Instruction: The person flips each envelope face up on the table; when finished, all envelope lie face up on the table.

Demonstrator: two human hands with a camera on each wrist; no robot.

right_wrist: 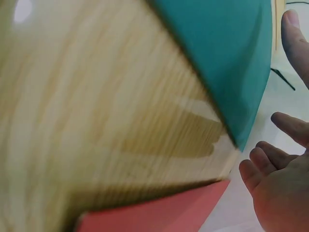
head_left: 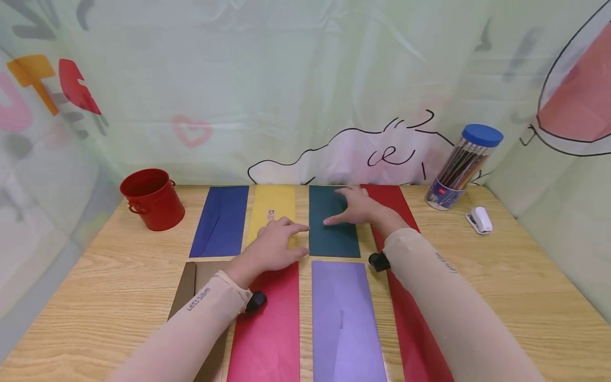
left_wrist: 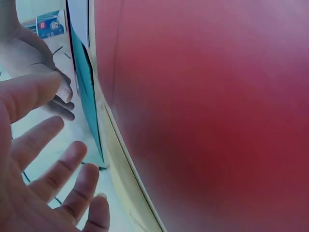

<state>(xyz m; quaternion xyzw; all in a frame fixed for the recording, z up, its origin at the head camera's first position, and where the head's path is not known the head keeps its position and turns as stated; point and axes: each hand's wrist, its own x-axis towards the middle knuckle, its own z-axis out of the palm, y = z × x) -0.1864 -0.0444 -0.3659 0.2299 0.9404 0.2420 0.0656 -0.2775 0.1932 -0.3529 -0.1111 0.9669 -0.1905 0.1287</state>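
Flat coloured envelopes lie in two rows on the wooden table. My left hand [head_left: 272, 245] hovers with spread fingers by the yellow envelope [head_left: 273, 197], above the top of the pinkish-red one [head_left: 267, 339]. Over the dark teal envelope [head_left: 332, 241] is my right hand [head_left: 359, 207], thumb and fingers apart, holding nothing. A blue envelope [head_left: 220, 220] is at the back left. In front lie a brown one [head_left: 210, 273], partly under the left forearm, and a lavender one [head_left: 347, 313]. Red paper [head_left: 387, 197] runs along the right, partly hidden by the right arm.
A red bucket [head_left: 153, 200] stands at the back left. At the back right are a blue-lidded tub of pencils [head_left: 460, 167] and a small white stapler [head_left: 479, 220]. A printed curtain [head_left: 286, 79] hangs right behind the table's back edge.
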